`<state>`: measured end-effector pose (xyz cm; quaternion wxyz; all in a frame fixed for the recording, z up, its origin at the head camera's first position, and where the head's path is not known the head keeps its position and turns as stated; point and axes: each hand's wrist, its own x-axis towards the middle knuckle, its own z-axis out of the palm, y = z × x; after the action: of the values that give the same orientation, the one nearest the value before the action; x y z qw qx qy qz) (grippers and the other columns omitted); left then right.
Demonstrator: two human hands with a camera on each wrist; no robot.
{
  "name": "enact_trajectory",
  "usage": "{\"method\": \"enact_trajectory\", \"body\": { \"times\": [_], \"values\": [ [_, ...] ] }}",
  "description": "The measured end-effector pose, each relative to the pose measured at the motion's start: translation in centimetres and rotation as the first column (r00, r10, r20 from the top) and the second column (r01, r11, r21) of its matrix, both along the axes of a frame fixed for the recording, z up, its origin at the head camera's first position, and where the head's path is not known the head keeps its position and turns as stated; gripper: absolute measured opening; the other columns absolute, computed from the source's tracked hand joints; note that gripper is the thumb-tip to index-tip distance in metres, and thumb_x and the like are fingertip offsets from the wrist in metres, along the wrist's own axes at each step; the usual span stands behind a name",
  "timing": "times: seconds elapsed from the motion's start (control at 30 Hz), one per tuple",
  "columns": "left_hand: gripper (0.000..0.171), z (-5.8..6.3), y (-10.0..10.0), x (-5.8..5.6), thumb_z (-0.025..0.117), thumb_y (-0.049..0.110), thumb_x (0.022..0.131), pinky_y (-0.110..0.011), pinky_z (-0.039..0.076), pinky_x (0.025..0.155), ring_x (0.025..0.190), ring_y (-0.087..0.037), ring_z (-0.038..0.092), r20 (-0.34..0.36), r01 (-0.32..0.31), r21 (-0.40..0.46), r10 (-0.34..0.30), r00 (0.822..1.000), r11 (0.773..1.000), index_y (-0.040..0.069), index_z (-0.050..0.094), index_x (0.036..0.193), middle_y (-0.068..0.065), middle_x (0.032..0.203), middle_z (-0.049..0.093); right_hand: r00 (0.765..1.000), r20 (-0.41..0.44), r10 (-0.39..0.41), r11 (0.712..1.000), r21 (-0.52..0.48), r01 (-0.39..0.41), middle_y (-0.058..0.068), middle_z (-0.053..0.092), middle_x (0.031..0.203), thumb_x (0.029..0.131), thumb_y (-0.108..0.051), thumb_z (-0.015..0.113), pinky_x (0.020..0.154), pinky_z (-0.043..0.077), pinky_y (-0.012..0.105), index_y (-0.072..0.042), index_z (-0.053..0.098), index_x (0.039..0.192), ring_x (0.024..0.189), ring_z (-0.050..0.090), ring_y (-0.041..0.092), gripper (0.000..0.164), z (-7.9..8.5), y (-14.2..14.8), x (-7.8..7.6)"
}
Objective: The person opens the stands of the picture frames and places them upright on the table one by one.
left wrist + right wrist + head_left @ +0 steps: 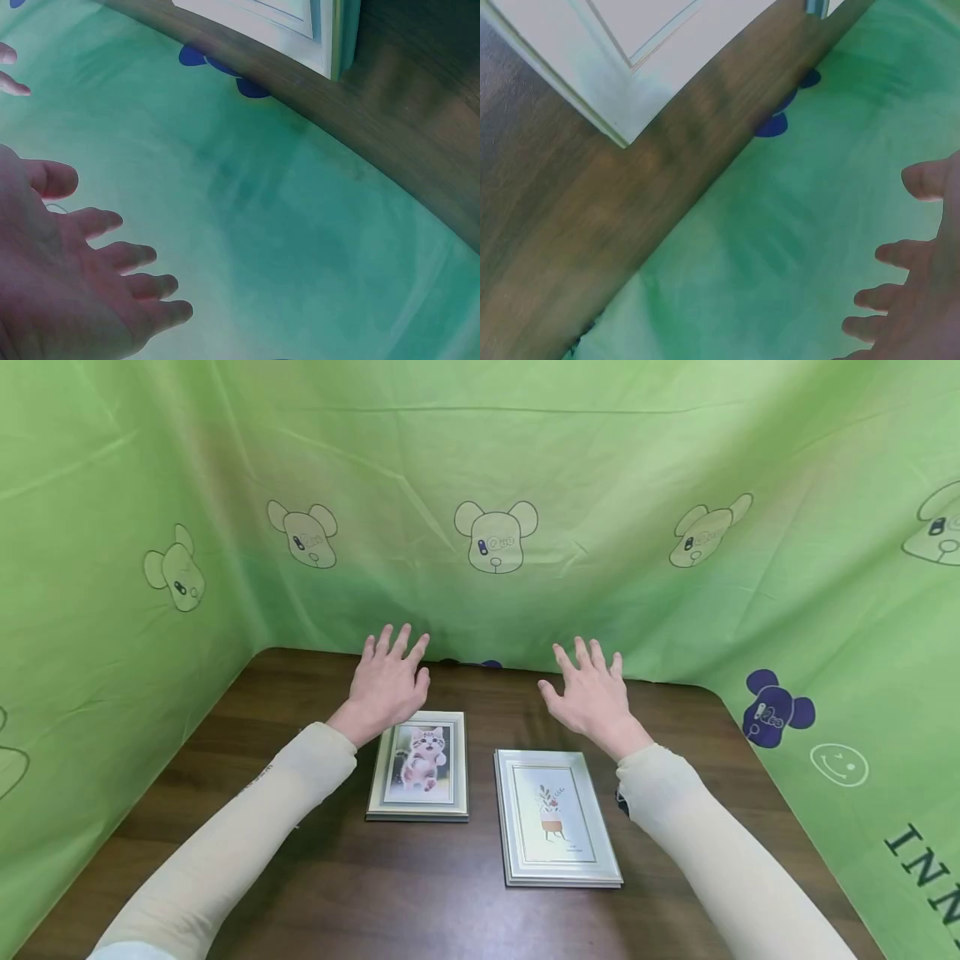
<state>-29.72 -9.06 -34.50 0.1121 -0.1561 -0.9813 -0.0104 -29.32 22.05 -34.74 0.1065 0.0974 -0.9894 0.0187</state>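
Both hands are raised over the far part of the table with fingers spread, holding nothing. The left hand (386, 685) is above the far left corner of a framed kitten picture (426, 764), hiding that corner from the head view. Farther right, the right hand (595, 697) hovers beyond a framed picture of a potted plant (555, 814). Both frames lie flat, face up, side by side with a gap between them; the plant one is nearer the viewer. In the wrist views, the left palm (67, 277) and the right hand (922, 285) show straight, parted fingers.
A dark brown wooden table (450, 902) carries the frames. Green cloth (495, 460) with printed bear heads hangs behind it and along both sides, meeting the table's far edge. A purple bear print (776, 710) shows on the cloth at the right.
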Motion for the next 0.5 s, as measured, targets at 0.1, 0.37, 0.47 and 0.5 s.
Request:
{"method": "enact_trajectory", "body": {
  "times": [0.1, 0.37, 0.47, 0.5],
  "values": [
    [0.057, -0.1, -0.1, 0.1, 0.017, 0.041, 0.100, -0.053, 0.005, 0.112, 0.142, -0.037, 0.006, -0.003, 0.004, 0.006, -0.004, 1.000, 1.000, 0.021, 0.018, 0.153, -0.011, 0.157, 0.011, 1.000, 0.002, 0.002, 1.000, -0.001, -0.002, 0.021, 0.012, 0.155, 0.095, -0.056, 0.033, 0.106, -0.001, 0.064, -0.014, 0.023, 0.151, 0.141, 0.005, 0.040, 0.071, -0.1, -0.3, 0.3],
    [0.056, -0.9, -0.4, 0.9, 0.019, 0.041, 0.100, -0.053, 0.008, 0.111, 0.142, -0.037, 0.009, -0.016, 0.013, 0.026, -0.013, 1.000, 1.000, 0.020, 0.022, 0.152, -0.012, 0.156, 0.016, 1.000, 0.008, 0.017, 1.000, -0.024, -0.017, 0.021, 0.014, 0.154, 0.094, -0.053, 0.037, 0.105, 0.016, 0.062, -0.014, 0.022, 0.152, 0.139, 0.013, 0.041, 0.071, -0.4, -1.6, 0.9],
    [0.056, -1.0, -0.5, 1.1, 0.020, 0.040, 0.100, -0.053, 0.009, 0.111, 0.141, -0.038, 0.010, -0.019, 0.015, 0.035, -0.015, 1.000, 0.999, 0.020, 0.024, 0.152, -0.012, 0.156, 0.017, 1.000, -0.002, 0.024, 0.999, -0.025, -0.024, 0.021, 0.016, 0.154, 0.094, -0.053, 0.036, 0.103, 0.021, 0.062, -0.014, 0.023, 0.151, 0.139, 0.015, 0.040, 0.070, -0.3, -2.0, 1.0],
    [0.055, -1.0, -0.5, 1.1, 0.020, 0.040, 0.100, -0.054, 0.009, 0.111, 0.141, -0.038, 0.010, -0.017, 0.016, 0.038, -0.016, 1.000, 0.999, 0.020, 0.024, 0.151, -0.012, 0.156, 0.017, 1.000, -0.006, 0.025, 0.999, -0.025, -0.026, 0.021, 0.016, 0.154, 0.094, -0.053, 0.037, 0.102, 0.023, 0.062, -0.014, 0.024, 0.151, 0.139, 0.016, 0.040, 0.070, -0.3, -2.1, 1.1]
  ]
}}
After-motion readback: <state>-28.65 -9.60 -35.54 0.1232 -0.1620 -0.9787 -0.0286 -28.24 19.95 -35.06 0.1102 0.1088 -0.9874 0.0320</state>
